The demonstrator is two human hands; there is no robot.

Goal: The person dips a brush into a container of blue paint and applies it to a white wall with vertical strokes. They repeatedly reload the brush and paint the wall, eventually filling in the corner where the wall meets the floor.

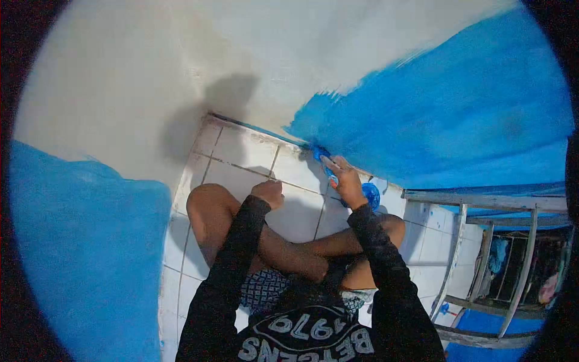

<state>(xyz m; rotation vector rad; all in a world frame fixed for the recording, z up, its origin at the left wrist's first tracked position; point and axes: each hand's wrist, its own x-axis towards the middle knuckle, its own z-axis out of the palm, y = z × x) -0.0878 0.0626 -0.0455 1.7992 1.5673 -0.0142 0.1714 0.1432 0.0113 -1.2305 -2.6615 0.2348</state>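
Note:
My right hand (342, 178) grips a blue-stained paintbrush (321, 154), its bristles against the foot of the wall where blue paint (422, 120) meets the white tiles. Just right of that hand, a round blue paint container (371, 196) sits on the floor, partly hidden by the hand and sleeve. My left hand (269, 193) is held over the tiles between my knees with its fingers curled in; whether anything is inside them is hidden. The blue on this wall has a ragged edge beside bare off-white wall (253, 54).
A wooden ladder (485, 199) stands at the right, close to the wall. The left wall (84, 241) is blue in its lower part. White floor tiles (295, 214) lie around my crossed legs. Behind the ladder are hanging cloths and a blue surface (491, 323).

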